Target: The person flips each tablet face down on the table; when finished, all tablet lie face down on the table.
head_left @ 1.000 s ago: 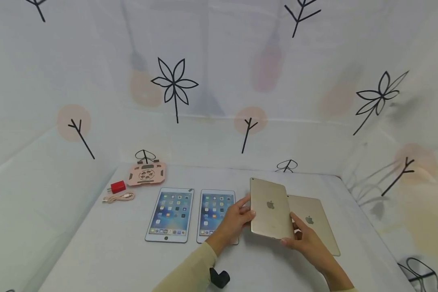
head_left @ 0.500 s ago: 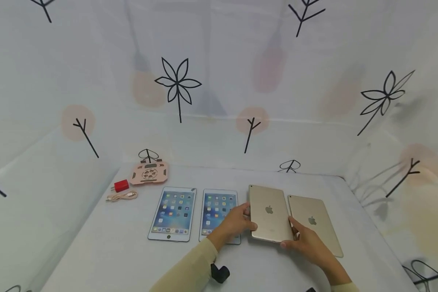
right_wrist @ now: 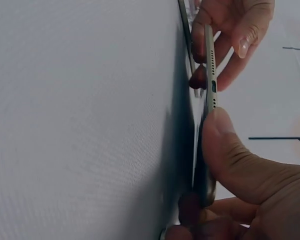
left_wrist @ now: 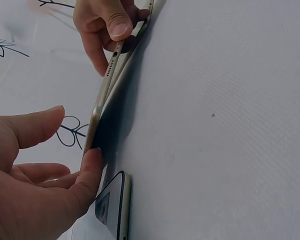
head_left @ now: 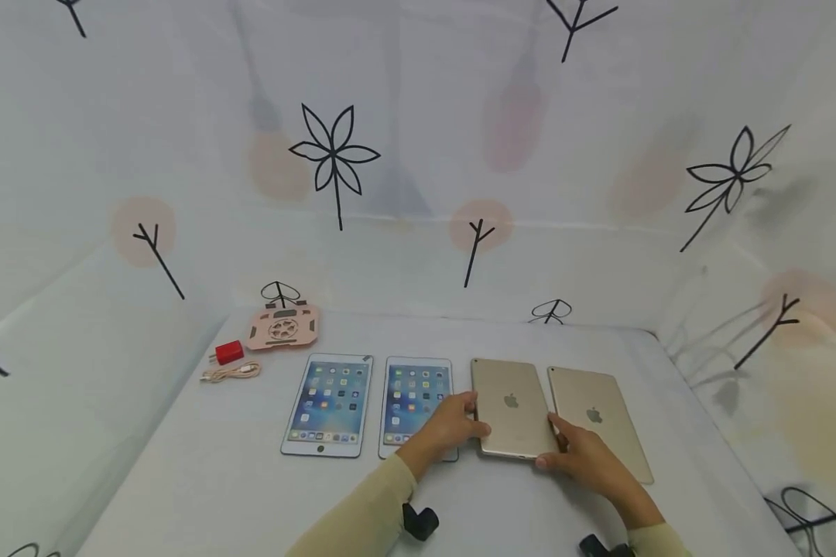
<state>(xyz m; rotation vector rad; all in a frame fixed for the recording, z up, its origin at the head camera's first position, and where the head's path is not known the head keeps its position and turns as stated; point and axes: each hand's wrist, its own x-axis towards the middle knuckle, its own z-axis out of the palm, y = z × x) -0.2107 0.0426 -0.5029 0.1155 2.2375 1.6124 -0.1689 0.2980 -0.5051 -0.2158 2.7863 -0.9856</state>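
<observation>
A gold tablet (head_left: 512,402) lies back up and slightly raised off the tabletop, held between both hands. My left hand (head_left: 442,425) has its fingers curled under the tablet's left edge; in the left wrist view its thumb (left_wrist: 47,122) stands apart above the back. My right hand (head_left: 585,456) grips the lower right corner, thumb (right_wrist: 222,140) along the edge with the speaker holes, fingers partly hidden below. A second gold tablet (head_left: 599,418) lies back up to the right. Two white-framed tablets, one (head_left: 327,406) farther left and one (head_left: 414,394) partly behind my left hand, show lit home screens.
At the back left are a pink stand with a fan-like cutout (head_left: 283,326), a red charger plug (head_left: 228,352) and a coiled cable (head_left: 230,372). A patterned white cloth (head_left: 404,255) walls in the white table (head_left: 216,480).
The held gold tablet has come down from a raised, tilted position towards the table and moved slightly left, off the right-hand tablet. Both hands have stayed on it.
</observation>
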